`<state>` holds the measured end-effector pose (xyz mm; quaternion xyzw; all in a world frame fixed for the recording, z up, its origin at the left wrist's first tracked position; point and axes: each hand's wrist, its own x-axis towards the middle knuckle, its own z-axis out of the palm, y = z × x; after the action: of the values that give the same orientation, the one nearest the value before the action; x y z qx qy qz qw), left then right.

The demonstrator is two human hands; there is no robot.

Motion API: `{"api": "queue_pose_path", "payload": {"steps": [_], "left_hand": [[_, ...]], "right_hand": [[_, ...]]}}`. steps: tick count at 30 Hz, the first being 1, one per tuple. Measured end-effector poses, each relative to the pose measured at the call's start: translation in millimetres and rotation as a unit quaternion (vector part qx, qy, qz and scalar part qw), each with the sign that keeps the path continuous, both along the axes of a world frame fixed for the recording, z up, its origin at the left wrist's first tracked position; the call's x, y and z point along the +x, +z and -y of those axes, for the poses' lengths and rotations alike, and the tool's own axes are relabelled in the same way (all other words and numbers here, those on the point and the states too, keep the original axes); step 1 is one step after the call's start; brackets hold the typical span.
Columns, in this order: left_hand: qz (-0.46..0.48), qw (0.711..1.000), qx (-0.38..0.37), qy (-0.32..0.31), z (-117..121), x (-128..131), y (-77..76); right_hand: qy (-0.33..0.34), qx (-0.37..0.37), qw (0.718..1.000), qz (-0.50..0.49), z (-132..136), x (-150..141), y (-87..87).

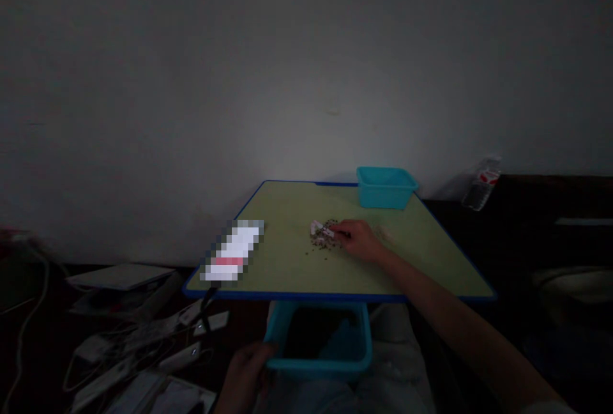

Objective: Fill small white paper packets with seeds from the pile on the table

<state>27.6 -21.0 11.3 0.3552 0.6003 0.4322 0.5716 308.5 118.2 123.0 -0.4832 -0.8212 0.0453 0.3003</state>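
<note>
On the yellow-green tabletop (pixel 282 260) lies a small scattered pile of dark bits (pixel 326 243), seed-like in size. White scraps that look like paper (pixel 317 229) sit among them. My right hand (pixel 359 239) reaches in from the right, fingers pinched at the edge of the pile and touching the white scraps; what is between the fingertips is too small to tell. Below the table edge, a blue plastic basin (pixel 316 366) rests on my lap with dark contents (pixel 311 331) inside. My left hand (pixel 249 366) is closed around its left rim.
Another blue basin (pixel 387 193) stands at the table's back right corner. A phone with a blurred screen (pixel 233 251) is at the left edge. Cables and power strips (pixel 143 337) clutter the floor at left. A plastic bottle (pixel 483 185) leans by the wall (pixel 306 82).
</note>
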Motion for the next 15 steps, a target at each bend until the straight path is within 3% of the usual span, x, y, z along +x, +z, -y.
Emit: {"api": "queue_pose_path", "payload": {"steps": [15], "left_hand": [[0.012,1.0,0.004,-0.012,-0.4,-1.3,-2.3]], "right_hand": [[0.033,-0.03,0.998,-0.041,0.4,-0.5,-2.1]]}}
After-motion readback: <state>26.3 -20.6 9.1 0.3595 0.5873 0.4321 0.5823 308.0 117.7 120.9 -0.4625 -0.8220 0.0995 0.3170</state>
